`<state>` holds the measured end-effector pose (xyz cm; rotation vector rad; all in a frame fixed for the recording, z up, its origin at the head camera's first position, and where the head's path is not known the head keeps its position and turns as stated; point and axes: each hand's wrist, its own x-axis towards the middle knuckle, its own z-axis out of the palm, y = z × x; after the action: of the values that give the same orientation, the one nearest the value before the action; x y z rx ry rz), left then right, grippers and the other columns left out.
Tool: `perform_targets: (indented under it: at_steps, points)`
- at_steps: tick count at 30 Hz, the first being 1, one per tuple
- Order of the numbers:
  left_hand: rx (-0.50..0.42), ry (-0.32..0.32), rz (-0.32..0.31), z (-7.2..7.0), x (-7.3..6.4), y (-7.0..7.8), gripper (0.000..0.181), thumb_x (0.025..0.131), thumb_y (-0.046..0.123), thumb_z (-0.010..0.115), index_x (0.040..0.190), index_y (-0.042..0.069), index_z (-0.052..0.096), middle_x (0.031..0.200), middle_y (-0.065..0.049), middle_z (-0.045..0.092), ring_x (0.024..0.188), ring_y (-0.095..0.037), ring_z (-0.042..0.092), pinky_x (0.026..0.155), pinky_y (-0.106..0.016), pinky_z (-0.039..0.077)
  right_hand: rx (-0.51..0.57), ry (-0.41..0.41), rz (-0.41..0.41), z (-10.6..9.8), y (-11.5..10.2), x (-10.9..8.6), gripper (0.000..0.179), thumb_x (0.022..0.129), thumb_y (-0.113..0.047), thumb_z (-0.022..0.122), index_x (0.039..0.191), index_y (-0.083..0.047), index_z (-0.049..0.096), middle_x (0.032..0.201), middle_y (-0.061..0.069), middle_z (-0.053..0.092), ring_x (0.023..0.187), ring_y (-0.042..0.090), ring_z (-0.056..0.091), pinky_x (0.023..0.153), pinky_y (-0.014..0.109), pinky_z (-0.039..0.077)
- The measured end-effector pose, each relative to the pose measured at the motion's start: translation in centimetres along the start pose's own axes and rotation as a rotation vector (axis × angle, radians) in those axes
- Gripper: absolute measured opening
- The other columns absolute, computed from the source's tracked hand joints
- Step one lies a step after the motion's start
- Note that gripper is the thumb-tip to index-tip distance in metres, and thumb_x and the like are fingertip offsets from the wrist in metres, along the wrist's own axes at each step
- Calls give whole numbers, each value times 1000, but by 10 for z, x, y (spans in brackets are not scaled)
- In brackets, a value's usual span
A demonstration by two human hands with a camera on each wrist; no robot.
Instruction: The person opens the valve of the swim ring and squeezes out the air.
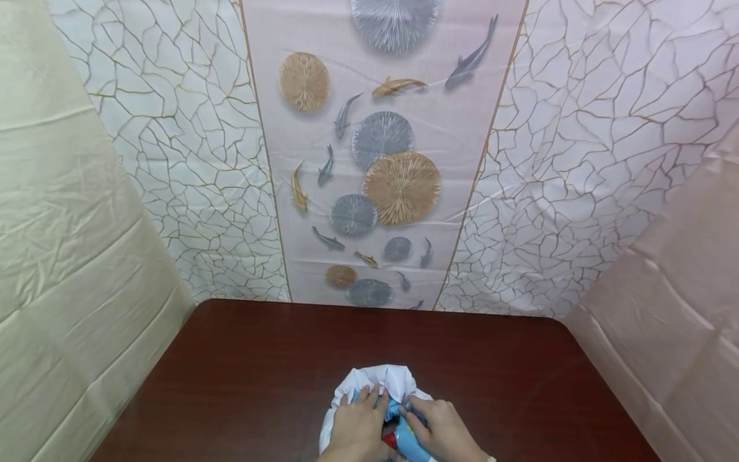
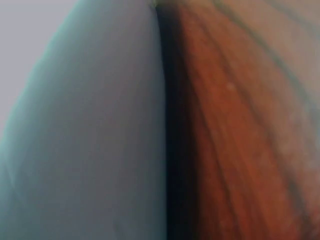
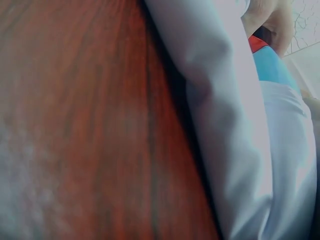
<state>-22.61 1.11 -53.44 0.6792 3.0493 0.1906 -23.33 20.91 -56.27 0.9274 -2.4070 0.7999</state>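
A puffy white bag (image 1: 398, 383) with blue inner parts lies bunched near the front of the table. My left hand (image 1: 356, 428) rests on its left side, fingers spread and fairly straight. On the right, my right hand (image 1: 443, 428) has thumb and fingers bent around a blue edge (image 1: 407, 443) of the bag. A small red patch (image 1: 390, 440) and a dark gap show between the hands. In the right wrist view the white material (image 3: 225, 125) bulges in folds beside a blue band (image 3: 275, 67). A pale, blurred surface (image 2: 100, 125) fills much of the left wrist view.
The bag lies on a dark red-brown wooden table (image 1: 260, 366) with rounded far corners. Behind it hangs a patterned curtain (image 1: 369, 244) with fish and round motifs. Plain cream cloth (image 1: 69, 289) walls the left side, and similar cloth (image 1: 670, 308) the right.
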Motion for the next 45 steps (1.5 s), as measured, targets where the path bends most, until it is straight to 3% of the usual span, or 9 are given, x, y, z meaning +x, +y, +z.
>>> perform_targets:
  at_steps: [6,22,31,45]
  points:
    - [4,14,6,-1,0,0,111,56,81,77,143,15,57,146,-4,55,136,-25,49,99,-56,45,-5,5,-2,-1,-1,1,17,90,-12,75,85,-23,62,67,-22,45,53,-11,35,46,7,30]
    - [-29,9,-12,0,1,1,106,55,76,81,141,18,60,144,-3,57,134,-24,51,99,-54,47,-22,25,-5,2,1,-1,20,85,-9,78,85,-22,64,69,-21,49,56,-11,38,49,8,34]
    - [-68,-1,-17,-2,3,1,100,55,71,83,140,22,62,143,-2,57,134,-23,51,99,-52,47,0,-49,65,0,1,-2,16,90,-12,74,86,-24,64,66,-23,46,52,-10,37,47,8,32]
    - [-63,18,-4,1,2,1,97,57,70,83,139,23,62,143,-1,58,133,-23,52,97,-53,48,10,-53,76,0,1,-2,20,93,-16,72,83,-27,59,64,-24,40,51,-10,35,45,9,31]
